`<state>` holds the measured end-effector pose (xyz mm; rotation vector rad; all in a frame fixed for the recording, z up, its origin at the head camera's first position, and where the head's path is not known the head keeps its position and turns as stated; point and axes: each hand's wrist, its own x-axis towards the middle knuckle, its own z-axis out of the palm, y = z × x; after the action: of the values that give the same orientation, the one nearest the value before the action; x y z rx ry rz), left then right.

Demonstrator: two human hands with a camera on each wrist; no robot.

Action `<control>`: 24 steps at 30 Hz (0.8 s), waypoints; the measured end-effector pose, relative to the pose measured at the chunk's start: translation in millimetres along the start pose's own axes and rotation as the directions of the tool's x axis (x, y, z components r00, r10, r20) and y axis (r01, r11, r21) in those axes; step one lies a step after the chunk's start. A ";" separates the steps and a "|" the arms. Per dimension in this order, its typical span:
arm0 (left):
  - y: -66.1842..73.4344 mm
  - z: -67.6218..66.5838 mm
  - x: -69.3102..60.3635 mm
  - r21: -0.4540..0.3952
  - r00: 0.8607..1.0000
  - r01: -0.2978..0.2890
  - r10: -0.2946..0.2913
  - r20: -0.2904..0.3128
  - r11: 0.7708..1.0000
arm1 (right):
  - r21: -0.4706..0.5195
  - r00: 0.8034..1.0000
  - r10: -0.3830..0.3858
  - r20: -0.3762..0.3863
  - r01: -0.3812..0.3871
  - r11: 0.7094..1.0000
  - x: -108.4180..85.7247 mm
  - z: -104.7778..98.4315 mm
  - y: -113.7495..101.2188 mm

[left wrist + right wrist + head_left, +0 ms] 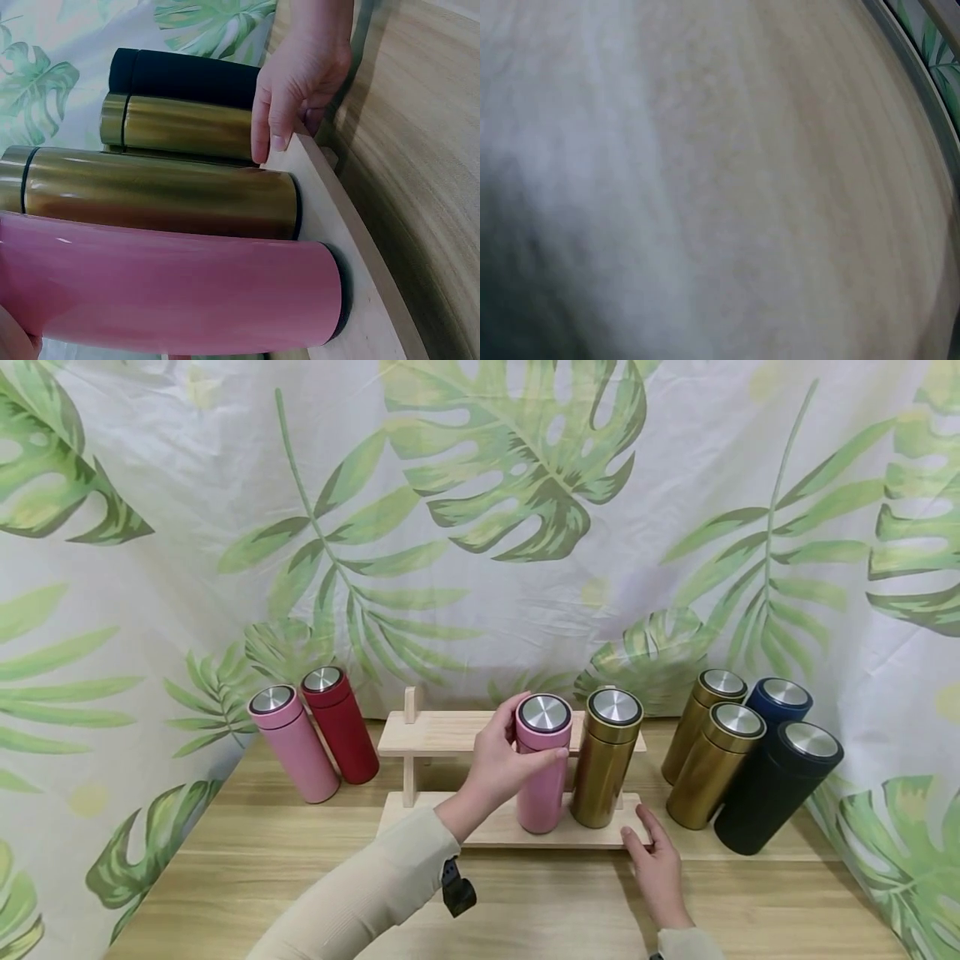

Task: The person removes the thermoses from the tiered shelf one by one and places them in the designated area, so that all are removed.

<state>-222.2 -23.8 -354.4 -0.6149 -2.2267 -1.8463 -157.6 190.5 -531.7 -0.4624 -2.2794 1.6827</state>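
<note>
My left hand grips a pink vacuum flask near its top, with the thumb across the front. The flask stands upright, its base on or just above the lower board of a two-tier wooden shelf; contact cannot be told. Right beside it on that board is a gold flask. At the board's right front corner, my right hand holds the edge between thumb and fingers; the left wrist view shows this hand at the corner too. The right wrist view is mostly blurred tabletop.
Left of the shelf stand another pink flask and a red flask. To the right, close together, are two gold flasks, a blue flask and a black flask. A leaf-print cloth hangs behind.
</note>
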 end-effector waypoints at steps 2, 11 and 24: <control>1.7 -3.7 -1.5 0.008 1.000 -0.017 0.017 -0.015 1.000 | -0.003 1.000 0.001 -0.003 -0.001 1.000 -0.1 -0.1 -0.2; 13.9 -21.2 -10.2 0.049 0.992 -0.103 0.107 -0.074 0.993 | -0.006 0.999 0.040 0.005 -0.040 0.999 1.4 0.6 0.8; 23.5 -48.8 -23.5 0.086 0.960 -0.217 0.229 -0.162 0.972 | -0.018 0.998 0.056 0.032 -0.055 0.998 0.9 0.6 0.0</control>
<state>-197.0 -72.4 -332.4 -0.6399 -2.0101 -1.6408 -158.7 190.4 -531.8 -0.5108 -2.3264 1.7095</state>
